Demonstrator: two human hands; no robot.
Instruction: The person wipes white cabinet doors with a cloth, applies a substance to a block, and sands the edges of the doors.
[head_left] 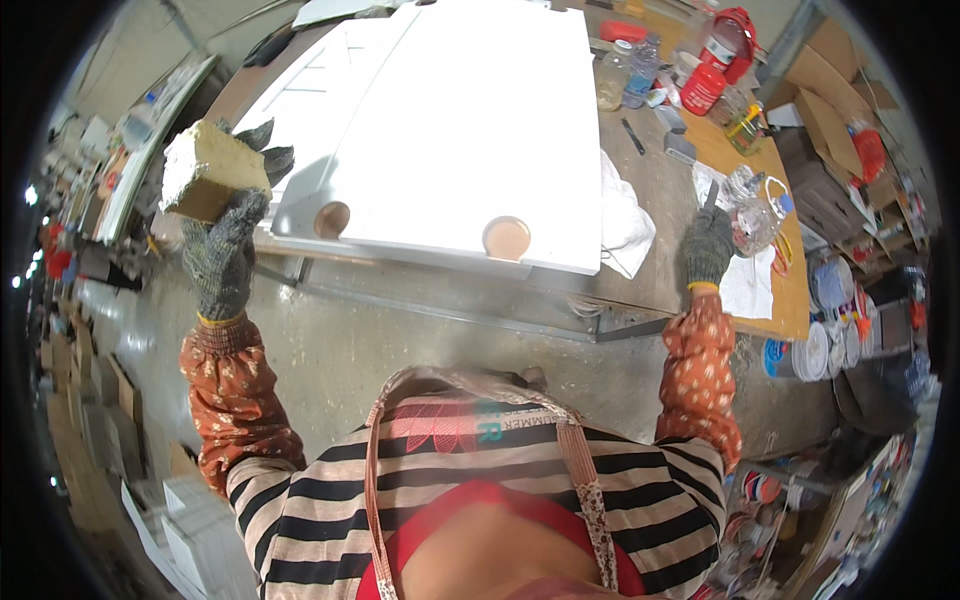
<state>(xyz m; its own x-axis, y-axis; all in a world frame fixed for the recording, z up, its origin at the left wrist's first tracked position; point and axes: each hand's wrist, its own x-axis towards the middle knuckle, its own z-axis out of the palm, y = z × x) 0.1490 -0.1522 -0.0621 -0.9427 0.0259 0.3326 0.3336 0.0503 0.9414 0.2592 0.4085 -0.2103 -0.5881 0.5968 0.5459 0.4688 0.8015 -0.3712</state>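
My left hand (220,255), in a grey knitted glove, is closed round a thick pale-yellow foam block (213,168) with a white, rough face. It holds the block up beside the left edge of a large white panel (455,130). The panel lies on the workbench and has two round holes along its near side. My right hand (708,245), gloved alike, is over the bench's right part, at a white paper sheet (748,288). Its fingers look closed, and a narrow grey piece sticks out past them. A clear plastic bottle (754,228) lies right beside it.
A white cloth (626,215) hangs over the bench edge by the panel. Further back stand bottles (640,72), a red container (703,90), small grey blocks (680,149) and a black knife-like tool (633,137). Buckets (812,350) stand right of the bench; cardboard boxes (830,130) lie beyond.
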